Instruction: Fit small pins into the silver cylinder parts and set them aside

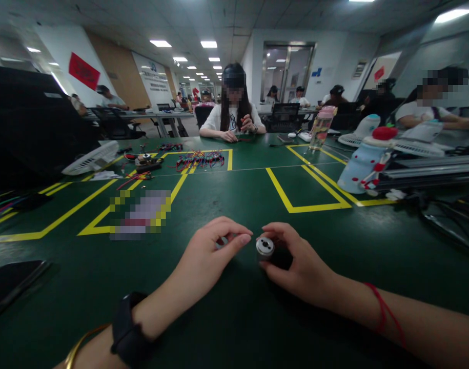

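A small silver cylindrical motor stands upright on the green table, its round end face with dark holes turned up. My right hand curls around it, thumb on the near side and fingers on the far side. Just left of the motor, my left hand has thumb and forefinger tips brought together in a pinch. Whatever lies between those tips is too small to make out. A greyish patch shows through the gap behind the left thumb.
Bundled coloured wires lie at the far left-centre. A phone rests at the left edge. On the right are a blue bottle, a clear bottle and metal rails. Across the table sits a person.
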Motion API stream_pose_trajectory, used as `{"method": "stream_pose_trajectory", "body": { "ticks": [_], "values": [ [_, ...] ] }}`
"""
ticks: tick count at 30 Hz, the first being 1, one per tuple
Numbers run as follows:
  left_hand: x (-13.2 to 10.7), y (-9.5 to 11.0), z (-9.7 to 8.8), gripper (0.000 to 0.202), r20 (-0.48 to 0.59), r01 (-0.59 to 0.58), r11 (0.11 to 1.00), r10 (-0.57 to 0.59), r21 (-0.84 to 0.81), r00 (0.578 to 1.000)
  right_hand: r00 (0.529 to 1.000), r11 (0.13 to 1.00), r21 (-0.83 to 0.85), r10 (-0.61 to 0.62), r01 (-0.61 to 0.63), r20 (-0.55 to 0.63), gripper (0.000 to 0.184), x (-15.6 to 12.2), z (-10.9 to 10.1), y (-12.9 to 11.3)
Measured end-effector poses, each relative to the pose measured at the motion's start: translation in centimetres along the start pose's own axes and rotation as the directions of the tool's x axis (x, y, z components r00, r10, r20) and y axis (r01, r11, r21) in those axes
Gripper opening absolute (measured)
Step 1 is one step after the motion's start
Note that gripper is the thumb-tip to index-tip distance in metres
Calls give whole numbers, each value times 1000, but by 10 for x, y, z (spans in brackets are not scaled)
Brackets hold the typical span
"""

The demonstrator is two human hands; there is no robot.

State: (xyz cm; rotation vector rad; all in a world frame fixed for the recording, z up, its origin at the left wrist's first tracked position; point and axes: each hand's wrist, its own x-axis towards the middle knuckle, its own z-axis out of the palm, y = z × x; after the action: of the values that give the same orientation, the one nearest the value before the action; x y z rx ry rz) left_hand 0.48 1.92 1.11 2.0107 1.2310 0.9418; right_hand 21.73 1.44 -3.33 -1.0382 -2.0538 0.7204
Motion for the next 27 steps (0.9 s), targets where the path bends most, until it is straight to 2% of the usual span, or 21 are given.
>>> {"method": "stream_pose_trajectory", "body": {
  "ticks": [5,11,13,16,19,22,24,27],
  "values": [
    [-8,-18,8,12,136,-43,994,29,104,990,1000,1000,3,5,-5,-20,56,1,0,-1],
    [-10,-24,21,10,157,-67,956,23,285,987,1000,1000,4,3,-2,-16,55,0,0,0],
    [-10,-24,21,10,155,-53,955,8,293,988,1000,1000,-2,2,-2,-20,54,0,0,1],
    [-9,-23,17,15,157,-24,978,-9,207,988,1000,1000,-6,8,-8,-24,54,0,1,0],
    [-8,-21,5,17,144,22,996,-34,82,989,1000,1000,-10,18,-18,-20,53,-1,0,-1],
    [-11,-28,-19,20,70,129,990,-132,51,989,999,999,-12,38,-38,-3,53,-1,-2,-3],
    [-15,-40,-38,23,-23,242,970,-241,31,970,999,999,-14,44,-44,7,52,0,-4,-4],
    [-23,-65,-64,19,-136,318,945,-327,-79,935,999,999,-26,37,-36,23,47,1,-4,-5]
  ]
}}
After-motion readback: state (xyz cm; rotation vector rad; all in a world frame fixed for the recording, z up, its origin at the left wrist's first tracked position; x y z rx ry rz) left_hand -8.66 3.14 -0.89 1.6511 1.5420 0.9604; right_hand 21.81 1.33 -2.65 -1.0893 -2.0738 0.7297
